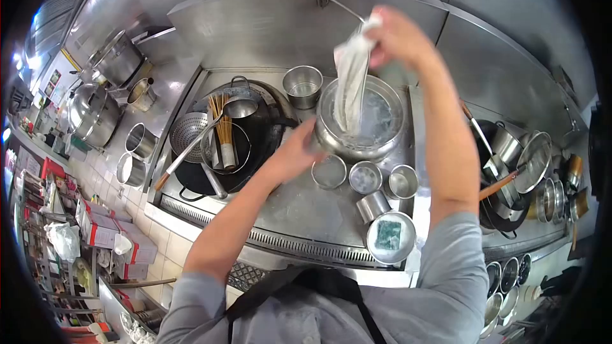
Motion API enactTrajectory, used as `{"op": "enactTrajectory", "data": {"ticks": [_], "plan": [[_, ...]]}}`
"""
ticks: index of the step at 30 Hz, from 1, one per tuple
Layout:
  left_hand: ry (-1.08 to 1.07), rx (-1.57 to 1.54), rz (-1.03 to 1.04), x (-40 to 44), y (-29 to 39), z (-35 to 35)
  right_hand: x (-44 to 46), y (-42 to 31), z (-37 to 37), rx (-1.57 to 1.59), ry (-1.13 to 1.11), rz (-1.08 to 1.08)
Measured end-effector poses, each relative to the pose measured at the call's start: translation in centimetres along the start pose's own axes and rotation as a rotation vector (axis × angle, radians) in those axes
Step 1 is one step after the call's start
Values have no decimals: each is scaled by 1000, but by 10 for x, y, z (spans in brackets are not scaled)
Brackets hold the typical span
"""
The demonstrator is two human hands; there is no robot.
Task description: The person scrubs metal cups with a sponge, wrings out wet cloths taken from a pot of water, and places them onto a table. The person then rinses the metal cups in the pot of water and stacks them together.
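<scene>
My right hand (396, 37) is raised above the large metal pot (358, 151), its fingers closed on a white cloth (350, 86). The cloth hangs down in a long strip, its lower end reaching the cloudy water (377, 118) in the pot. Behind that hand, a thin swivel tap (342, 5) comes out from the wall. My left hand (296, 155) is by the pot's left side, thumb and fingers apart and slightly blurred, with nothing visible in it. Whether it touches the pot is unclear.
Small metal cups (329, 172) stand before the pot, near a bowl (376, 257) with a green scouring pad (388, 234). Left is a black wok (255, 153) holding a ladle (241, 107), a perforated strainer (189, 134) and a bamboo brush (224, 134). A metal container (302, 87) stands behind.
</scene>
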State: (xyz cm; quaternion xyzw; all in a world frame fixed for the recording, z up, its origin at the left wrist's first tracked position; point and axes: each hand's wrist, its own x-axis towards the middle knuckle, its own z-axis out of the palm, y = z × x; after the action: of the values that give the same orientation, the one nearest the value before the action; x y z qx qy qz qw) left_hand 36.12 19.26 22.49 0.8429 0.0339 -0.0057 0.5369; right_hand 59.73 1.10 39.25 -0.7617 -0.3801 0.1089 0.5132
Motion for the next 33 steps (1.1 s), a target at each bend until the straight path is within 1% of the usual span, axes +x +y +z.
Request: {"op": "enactTrajectory", "data": {"ticks": [1,2,3,5,6,8,9,10,11,12,13,14,15,17,18,20,21,23,24,25,27,28,29,30,31,32,33], "plan": [[95,192,158,45,-24,11,-10,-39,-11,104,95,-21],[184,264,251,75,-20,21,-15,-62,-28,196,96,-45],[273,336,343,96,-12,28,-31,-96,-31,304,164,-93],[80,91,121,114,2,37,-51,-130,-41,479,330,-150],[-27,-31,5,121,6,41,-57,-124,-43,450,302,-160],[-153,100,63,141,-24,44,-71,-88,-46,398,238,-156],[-219,165,91,140,-40,47,-82,-60,-43,378,224,-86],[-208,171,-23,129,-34,45,-94,-25,-37,357,208,-23],[-191,180,-135,113,-9,35,-102,7,-26,335,188,33],[-165,191,-245,99,18,26,-113,33,-8,147,139,182],[-156,220,-181,83,48,21,-125,61,15,-40,85,327],[-145,249,-117,66,79,17,-127,98,44,-290,-28,297],[-130,281,-50,59,93,14,-137,121,79,-322,-127,220],[-22,180,138,67,75,12,-148,146,143,-136,-51,120],[33,133,232,69,68,8,-139,159,160,-23,-23,178],[164,-149,189,37,74,-11,-124,179,186,205,24,295],[225,-289,164,15,71,-20,-121,182,190,149,-36,337],[348,-502,126,-21,41,-43,-114,187,191,27,-145,421],[437,-515,49,-38,19,-48,-113,187,196,-173,-89,397],[530,-529,-26,-53,-9,-48,-113,179,199,-2,-90,494],[696,-276,-139,-75,-84,-30,-110,158,206,340,-96,679],[672,-265,-193,-86,-123,-17,-102,164,214,449,-157,656],[652,-257,-247,-94,-165,-3,-102,152,221,477,-198,662],[500,-532,-352,-97,-229,18,-104,131,229,503,-240,667],[334,-802,-441,-99,-269,31,-104,115,239,530,-278,670],[358,-932,-613,-102,-249,43,-106,113,255,549,-242,650],[375,-1063,-787,-106,-215,55,-108,121,277,389,-156,552]]}}
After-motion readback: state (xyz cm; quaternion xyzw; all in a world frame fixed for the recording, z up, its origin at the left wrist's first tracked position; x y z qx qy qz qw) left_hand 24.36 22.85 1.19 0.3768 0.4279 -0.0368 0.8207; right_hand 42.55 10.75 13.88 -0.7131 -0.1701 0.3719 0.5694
